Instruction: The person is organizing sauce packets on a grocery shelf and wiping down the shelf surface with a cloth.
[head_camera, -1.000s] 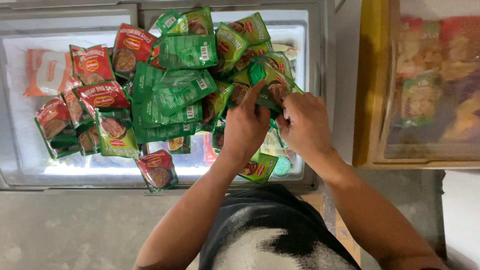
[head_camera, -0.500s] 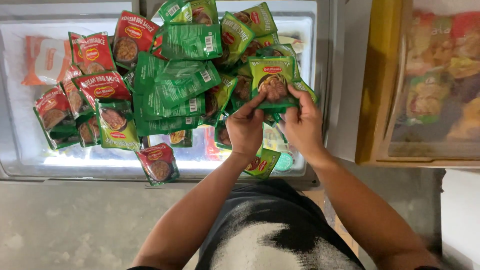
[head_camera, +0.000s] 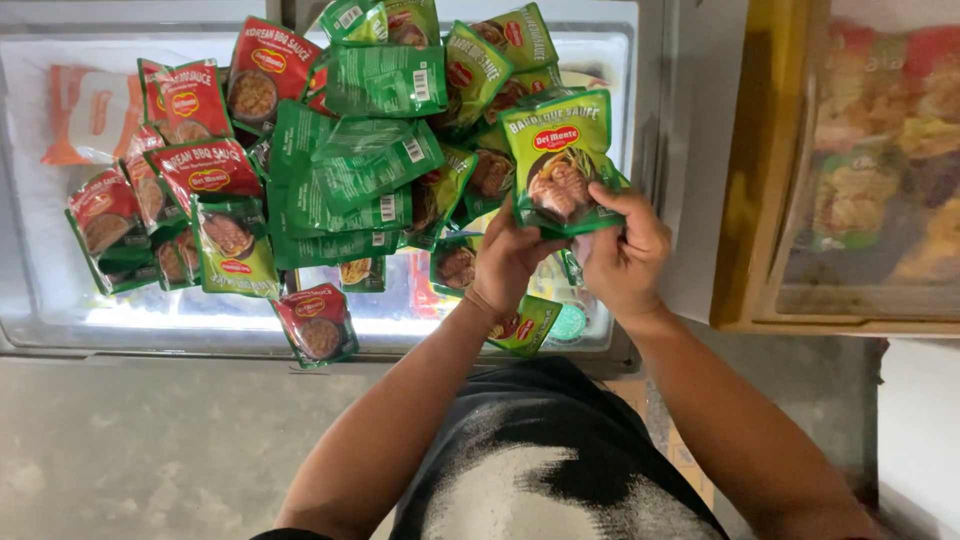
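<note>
Both hands are up together, my left hand (head_camera: 507, 262) and right hand (head_camera: 622, 255) pinching the bottom edge of one green sauce pouch (head_camera: 560, 160), held upright just above them. Beyond it, the chest freezer (head_camera: 60, 310) lid carries a heap of green pouches (head_camera: 375, 160) and red pouches (head_camera: 205, 170). Right, a yellow-framed glass case (head_camera: 745, 200) holds blurred packets.

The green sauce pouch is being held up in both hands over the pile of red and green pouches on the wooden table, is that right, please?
Not quite: in the head view the green sauce pouch is held by the left hand and right hand over the pile of pouches, but the pile lies on a glass-topped chest freezer, not a wooden table.
</note>
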